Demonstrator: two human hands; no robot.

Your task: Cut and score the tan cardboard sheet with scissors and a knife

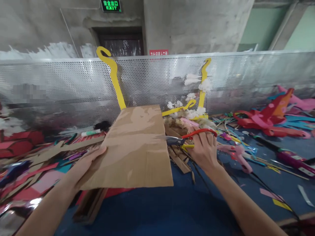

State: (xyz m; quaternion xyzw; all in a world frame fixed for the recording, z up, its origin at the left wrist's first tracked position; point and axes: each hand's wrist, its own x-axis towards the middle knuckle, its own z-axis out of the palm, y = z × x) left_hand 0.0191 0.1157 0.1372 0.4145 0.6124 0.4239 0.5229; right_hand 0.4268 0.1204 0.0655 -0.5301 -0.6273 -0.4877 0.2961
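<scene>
Perforated metal fencing (73, 85) backs a blue worktop (172, 209) buried in craft scraps. Left hand (86, 162) reaches forward, grip pinched on the left edge of a flat brown cardboard sheet (135, 147). Right hand (204, 150), fingers through red-handled scissors (187, 137), has the blades at the sheet's right edge.

Your left hand (90, 159) reaches forward, palm up, fingers curled in a grip. Your right hand (204, 149) is extended, knuckles up, fingers closed through handles.
</scene>
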